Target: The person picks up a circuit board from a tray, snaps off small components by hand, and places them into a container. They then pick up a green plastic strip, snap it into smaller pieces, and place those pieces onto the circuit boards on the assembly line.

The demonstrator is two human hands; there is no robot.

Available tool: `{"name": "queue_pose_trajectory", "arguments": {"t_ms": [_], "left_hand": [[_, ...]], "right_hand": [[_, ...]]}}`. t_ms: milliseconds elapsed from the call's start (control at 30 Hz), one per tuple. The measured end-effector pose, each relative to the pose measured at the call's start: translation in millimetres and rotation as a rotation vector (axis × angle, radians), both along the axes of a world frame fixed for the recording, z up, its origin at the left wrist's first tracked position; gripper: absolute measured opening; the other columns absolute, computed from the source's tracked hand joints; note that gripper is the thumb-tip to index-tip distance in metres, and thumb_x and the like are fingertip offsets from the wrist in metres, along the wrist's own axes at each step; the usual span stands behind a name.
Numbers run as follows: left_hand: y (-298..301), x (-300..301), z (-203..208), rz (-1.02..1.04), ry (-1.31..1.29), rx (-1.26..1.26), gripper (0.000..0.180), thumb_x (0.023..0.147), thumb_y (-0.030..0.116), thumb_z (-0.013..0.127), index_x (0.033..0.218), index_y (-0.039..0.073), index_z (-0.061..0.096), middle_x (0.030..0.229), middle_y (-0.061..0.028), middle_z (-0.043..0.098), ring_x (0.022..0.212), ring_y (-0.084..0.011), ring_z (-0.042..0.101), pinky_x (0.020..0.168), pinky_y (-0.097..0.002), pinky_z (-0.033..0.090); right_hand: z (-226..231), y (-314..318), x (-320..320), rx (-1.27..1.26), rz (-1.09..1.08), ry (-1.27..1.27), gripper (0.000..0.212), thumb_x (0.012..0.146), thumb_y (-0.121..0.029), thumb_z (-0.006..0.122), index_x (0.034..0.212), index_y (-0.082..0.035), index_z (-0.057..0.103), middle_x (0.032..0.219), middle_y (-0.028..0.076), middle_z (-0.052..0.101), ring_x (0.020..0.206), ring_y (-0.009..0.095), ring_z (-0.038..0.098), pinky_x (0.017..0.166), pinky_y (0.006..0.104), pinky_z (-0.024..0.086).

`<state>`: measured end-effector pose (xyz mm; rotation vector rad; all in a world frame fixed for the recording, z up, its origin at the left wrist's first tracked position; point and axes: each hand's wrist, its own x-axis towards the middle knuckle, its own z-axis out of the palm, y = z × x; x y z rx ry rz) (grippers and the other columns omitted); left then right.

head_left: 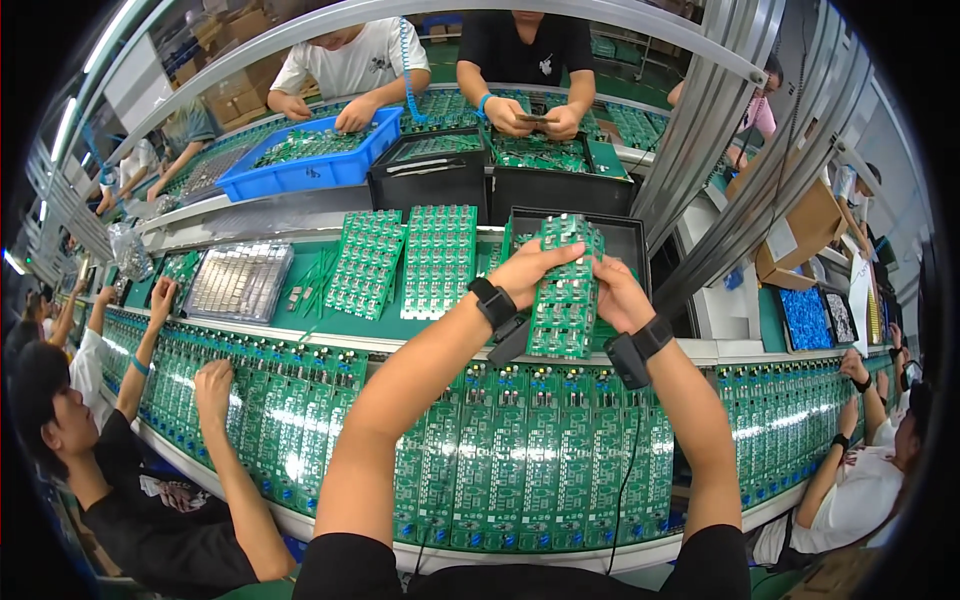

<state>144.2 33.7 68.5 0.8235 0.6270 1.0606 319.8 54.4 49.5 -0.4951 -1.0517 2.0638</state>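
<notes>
A green circuit board panel [563, 290] is held upright between both of my hands, above the far edge of the conveyor. My left hand [528, 268] grips its upper left edge, fingers curled over the top. My right hand [615, 290] pinches its right edge. Both wrists carry black straps. Behind the panel stands a black tray [630, 235]. To the left, two more green panels [365, 262] [438, 258] lie flat on the green mat.
A long belt [520, 460] of green boards curves below my arms. A tray of small silver parts [240, 282] lies at left. A blue bin [310, 160] and black bins [430, 175] stand beyond. Other people work at left, right and across.
</notes>
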Motion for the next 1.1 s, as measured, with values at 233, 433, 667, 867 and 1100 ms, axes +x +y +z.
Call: {"name": "queue_pose_trajectory", "arguments": {"t_ms": [233, 433, 667, 867, 1100], "left_hand": [[24, -19, -16, 0.193, 0.16, 0.014, 0.021, 0.078, 0.014, 0.066, 0.094, 0.002, 0.059, 0.09, -0.0066, 0.064, 0.08, -0.0149, 0.061, 0.07, -0.0304, 0.049], [77, -38, -58, 0.569, 1.081, 0.418, 0.043, 0.07, 0.014, 0.071, 0.105, -0.001, 0.053, 0.088, -0.0135, 0.062, 0.082, -0.0259, 0.06, 0.076, -0.0348, 0.047], [44, -24, -20, 0.912, 1.582, 0.794, 0.041, 0.073, 0.029, 0.068, 0.096, -0.001, 0.054, 0.082, -0.0159, 0.061, 0.075, -0.0288, 0.059, 0.07, -0.0364, 0.047], [25, 2, 1, 0.648, 1.224, 0.633, 0.04, 0.081, 0.04, 0.057, 0.084, 0.0, 0.054, 0.07, -0.012, 0.059, 0.064, -0.0246, 0.057, 0.06, -0.0365, 0.046], [5, 33, -7, 0.313, 0.659, 0.451, 0.044, 0.089, 0.039, 0.046, 0.065, 0.004, 0.052, 0.055, -0.001, 0.05, 0.046, -0.0082, 0.046, 0.042, -0.022, 0.036]], "right_hand": [[6, 10, 30, 0.056, -0.216, -0.279, 0.025, 0.089, -0.021, 0.052, 0.107, -0.004, 0.054, 0.101, 0.003, 0.06, 0.091, 0.011, 0.056, 0.079, 0.0262, 0.043], [12, 6, 26, 0.129, -0.235, -0.384, 0.024, 0.088, -0.022, 0.053, 0.105, -0.004, 0.055, 0.099, 0.002, 0.06, 0.088, 0.01, 0.056, 0.077, 0.0262, 0.043], [9, 8, 33, 0.172, -0.237, -0.456, 0.021, 0.088, -0.021, 0.053, 0.101, -0.004, 0.056, 0.092, 0.0, 0.061, 0.078, 0.007, 0.057, 0.069, 0.0238, 0.046], [18, -1, 29, 0.186, -0.207, -0.467, 0.021, 0.089, -0.021, 0.053, 0.099, -0.004, 0.056, 0.089, 0.0, 0.061, 0.076, 0.006, 0.057, 0.065, 0.023, 0.046], [32, -27, 18, 0.062, -0.17, -0.324, 0.021, 0.09, -0.023, 0.05, 0.098, -0.005, 0.056, 0.086, -0.001, 0.06, 0.075, 0.006, 0.057, 0.064, 0.0205, 0.046]]}}
